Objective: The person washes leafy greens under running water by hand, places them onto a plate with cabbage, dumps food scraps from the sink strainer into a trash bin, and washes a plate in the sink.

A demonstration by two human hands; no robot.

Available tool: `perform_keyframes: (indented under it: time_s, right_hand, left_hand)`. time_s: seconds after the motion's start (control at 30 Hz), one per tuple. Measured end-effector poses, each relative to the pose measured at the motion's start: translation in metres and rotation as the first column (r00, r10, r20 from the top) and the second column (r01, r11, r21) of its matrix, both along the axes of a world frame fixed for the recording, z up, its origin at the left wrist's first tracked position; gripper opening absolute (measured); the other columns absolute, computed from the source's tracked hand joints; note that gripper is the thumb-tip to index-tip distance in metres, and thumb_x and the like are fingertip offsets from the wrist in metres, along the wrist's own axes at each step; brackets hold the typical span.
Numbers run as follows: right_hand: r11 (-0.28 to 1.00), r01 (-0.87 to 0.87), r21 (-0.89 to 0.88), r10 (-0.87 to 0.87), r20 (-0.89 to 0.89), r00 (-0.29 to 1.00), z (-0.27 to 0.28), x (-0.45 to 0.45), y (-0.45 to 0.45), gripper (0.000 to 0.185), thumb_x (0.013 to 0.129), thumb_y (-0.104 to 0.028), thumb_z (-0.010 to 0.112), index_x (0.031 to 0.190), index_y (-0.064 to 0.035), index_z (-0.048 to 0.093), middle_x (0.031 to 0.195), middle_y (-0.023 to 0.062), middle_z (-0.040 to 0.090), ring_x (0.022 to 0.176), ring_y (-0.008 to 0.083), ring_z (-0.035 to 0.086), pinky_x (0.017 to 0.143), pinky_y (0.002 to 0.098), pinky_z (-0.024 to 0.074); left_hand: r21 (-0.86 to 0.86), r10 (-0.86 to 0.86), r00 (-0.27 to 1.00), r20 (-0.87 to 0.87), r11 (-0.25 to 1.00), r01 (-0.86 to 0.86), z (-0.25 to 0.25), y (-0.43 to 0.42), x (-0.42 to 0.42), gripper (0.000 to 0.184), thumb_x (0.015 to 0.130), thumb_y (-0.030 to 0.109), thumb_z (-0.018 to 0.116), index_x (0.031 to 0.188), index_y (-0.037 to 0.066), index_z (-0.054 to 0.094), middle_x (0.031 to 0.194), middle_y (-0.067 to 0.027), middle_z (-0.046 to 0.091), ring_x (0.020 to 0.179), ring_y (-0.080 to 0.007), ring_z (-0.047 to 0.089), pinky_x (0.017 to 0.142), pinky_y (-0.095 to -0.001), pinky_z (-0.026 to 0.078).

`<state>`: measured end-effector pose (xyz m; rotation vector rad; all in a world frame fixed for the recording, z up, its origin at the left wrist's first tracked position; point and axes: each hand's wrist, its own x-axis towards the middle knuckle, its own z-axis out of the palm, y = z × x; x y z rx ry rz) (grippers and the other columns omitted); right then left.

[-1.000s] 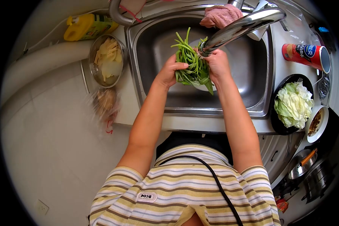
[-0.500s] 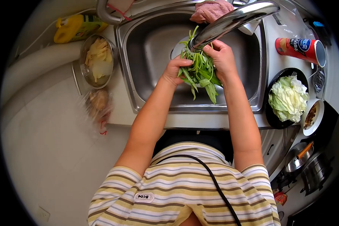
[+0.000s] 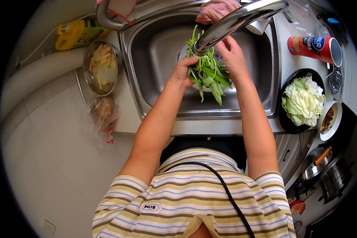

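Observation:
My left hand [image 3: 183,71] is closed around a bunch of leafy green vegetables [image 3: 209,77], its thumb across the stems. Long stems point up and leaves hang down over the sink [image 3: 154,71]. My right hand [image 3: 234,59] is just right of the bunch, thumb and fingers apart and bent. A small gap shows between it and the leaves, and I see nothing held in it. The chrome faucet [image 3: 242,23] passes over the stems and covers part of the right fingertips. Beneath the greens, a pale round plate or bowl [image 3: 183,52] partly shows in the sink.
Left of the sink are a bowl of pale cut pieces [image 3: 103,65], a yellow bottle [image 3: 77,33] and a plastic bag [image 3: 103,111]. To the right are a black plate of cabbage [image 3: 303,101], a red can [image 3: 311,47] and a white bowl [image 3: 331,121]. A pink cloth [image 3: 214,11] lies behind.
My right hand has drawn away from the stems, opening a gap beside the bunch. My left hand still holds the greens, which have shifted slightly up and left. The view has shifted slightly.

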<state>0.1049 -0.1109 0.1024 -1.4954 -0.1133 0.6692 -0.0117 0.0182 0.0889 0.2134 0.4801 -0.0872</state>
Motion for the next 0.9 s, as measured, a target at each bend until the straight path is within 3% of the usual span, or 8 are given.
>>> perform_keyframes:
  time_s: [0.03, 0.1, 0.23, 0.3, 0.47, 0.67, 0.83, 0.9]
  right_hand:
    - [0.997, 0.080, 0.023, -0.082, 0.081, 0.993, 0.002, -0.001, -0.004, 0.036, 0.082, -0.021, 0.065, 0.110, 0.0002, 0.059, 0.100, 0.0095, 0.062, 0.087, 0.0138, 0.057, 0.076, 0.0270, 0.0462]
    - [0.969, 0.075, -0.236, 0.009, 0.338, 0.941, 0.015, 0.000, -0.020, 0.022, 0.081, -0.016, 0.065, 0.095, 0.0017, 0.064, 0.092, 0.0081, 0.064, 0.083, 0.0121, 0.058, 0.073, 0.0258, 0.0466]
    - [0.985, -0.008, -0.175, 0.071, 0.354, 0.933, 0.041, -0.012, -0.027, 0.013, 0.082, -0.009, 0.065, 0.086, 0.0030, 0.065, 0.078, 0.0024, 0.063, 0.071, 0.0062, 0.056, 0.066, 0.0198, 0.0447]
    - [0.990, -0.122, -0.074, 0.127, 0.067, 0.990, 0.051, -0.017, -0.021, 0.012, 0.076, -0.008, 0.069, 0.080, 0.0023, 0.066, 0.067, 0.0052, 0.064, 0.062, 0.0085, 0.058, 0.059, 0.0220, 0.0468]
    - [0.931, -0.287, -0.227, 0.328, 0.169, 0.929, 0.049, -0.020, -0.010, 0.018, 0.072, -0.012, 0.074, 0.079, 0.0025, 0.065, 0.065, 0.0050, 0.064, 0.058, 0.0080, 0.058, 0.057, 0.0224, 0.0479]
    - [0.955, -0.284, -0.082, 0.286, 0.012, 0.958, 0.032, -0.011, -0.014, 0.011, 0.073, -0.007, 0.066, 0.076, 0.0026, 0.063, 0.063, 0.0039, 0.062, 0.058, 0.0078, 0.059, 0.054, 0.0214, 0.0466]
    - [0.969, -0.218, -0.119, 0.218, -0.009, 0.976, 0.035, -0.005, -0.007, 0.008, 0.073, -0.006, 0.061, 0.073, 0.0018, 0.062, 0.062, 0.0035, 0.062, 0.055, 0.0072, 0.058, 0.052, 0.0210, 0.0456]
    - [0.964, -0.149, -0.220, 0.199, 0.225, 0.954, 0.033, 0.000, -0.002, 0.008, 0.073, -0.007, 0.062, 0.074, 0.0008, 0.062, 0.061, 0.0038, 0.062, 0.053, 0.0072, 0.057, 0.052, 0.0208, 0.0455]
  left_hand:
    - [-0.001, 0.004, 1.000, 0.001, 1.000, -0.004, 0.002, 0.000, 0.001, 0.053, 0.073, 0.012, 0.065, 0.123, 0.001, 0.050, 0.107, -0.0126, 0.061, 0.093, -0.0240, 0.062, 0.087, -0.0371, 0.049]
    - [0.109, 0.036, 0.998, -0.044, 0.994, -0.031, 0.008, -0.002, 0.002, 0.051, 0.074, 0.010, 0.062, 0.122, 0.000, 0.050, 0.104, -0.0132, 0.061, 0.091, -0.0242, 0.062, 0.086, -0.0367, 0.050]
    - [0.309, 0.085, 0.993, -0.086, 0.949, -0.055, 0.012, -0.010, 0.007, 0.043, 0.075, 0.004, 0.062, 0.117, -0.002, 0.053, 0.098, -0.0109, 0.063, 0.085, -0.0209, 0.063, 0.080, -0.0326, 0.052]
    - [0.363, 0.072, 0.994, -0.084, 0.931, -0.037, 0.018, -0.012, 0.007, 0.042, 0.075, 0.004, 0.065, 0.115, -0.001, 0.054, 0.097, -0.0098, 0.063, 0.084, -0.0192, 0.063, 0.079, -0.0313, 0.052]
    - [0.528, 0.049, 0.982, -0.184, 0.848, 0.056, 0.023, -0.010, 0.003, 0.039, 0.069, 0.002, 0.074, 0.104, -0.001, 0.057, 0.092, -0.0075, 0.063, 0.079, -0.0157, 0.062, 0.074, -0.0287, 0.052]
    - [0.601, 0.004, 0.976, -0.217, 0.789, 0.130, 0.039, -0.006, 0.000, 0.039, 0.068, 0.000, 0.074, 0.103, -0.001, 0.057, 0.090, -0.0076, 0.063, 0.077, -0.0162, 0.062, 0.071, -0.0291, 0.052]
    - [0.611, -0.008, 0.964, -0.265, 0.772, 0.174, 0.038, -0.006, -0.003, 0.038, 0.066, -0.003, 0.072, 0.101, -0.002, 0.058, 0.088, -0.0074, 0.063, 0.076, -0.0166, 0.062, 0.069, -0.0296, 0.052]
    - [0.601, -0.028, 0.960, -0.280, 0.775, 0.198, 0.037, -0.006, -0.005, 0.037, 0.065, -0.004, 0.071, 0.099, -0.002, 0.058, 0.088, -0.0074, 0.063, 0.076, -0.0167, 0.062, 0.069, -0.0298, 0.052]
